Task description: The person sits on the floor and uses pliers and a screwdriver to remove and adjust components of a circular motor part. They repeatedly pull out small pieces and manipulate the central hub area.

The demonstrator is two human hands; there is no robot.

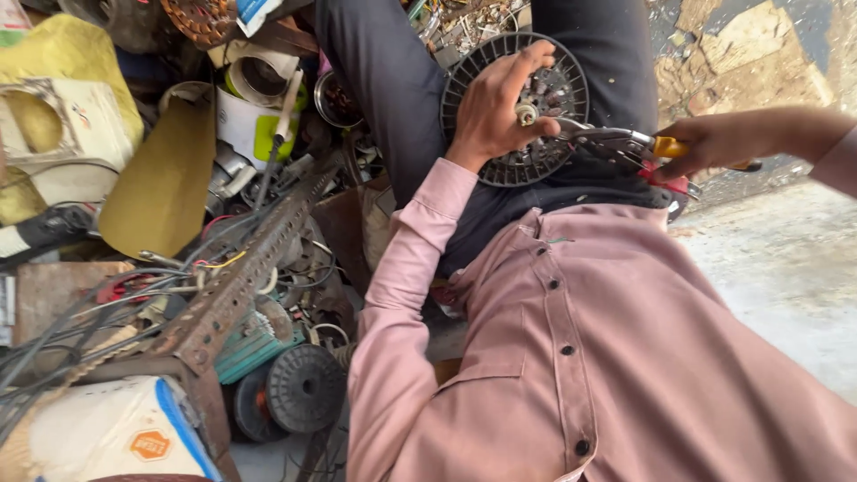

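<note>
My left hand (496,109) grips a round black finned motor disc (555,89) that rests on my lap, thumb and fingers around its small metal centre shaft (527,113). My right hand (714,143) comes in from the right and holds pliers (616,141) by their yellow and red handles. The metal jaws of the pliers point left and reach the shaft next to my left thumb. My pink shirt sleeve and dark trousers fill the middle of the view.
A heap of scrap lies at left: a rusty perforated angle bar (241,277), tangled wires (80,312), a black spool (305,388), a teal motor part (250,344), white plastic housings (54,125) and a brown cardboard sheet (165,183). Bare concrete floor (786,268) is at right.
</note>
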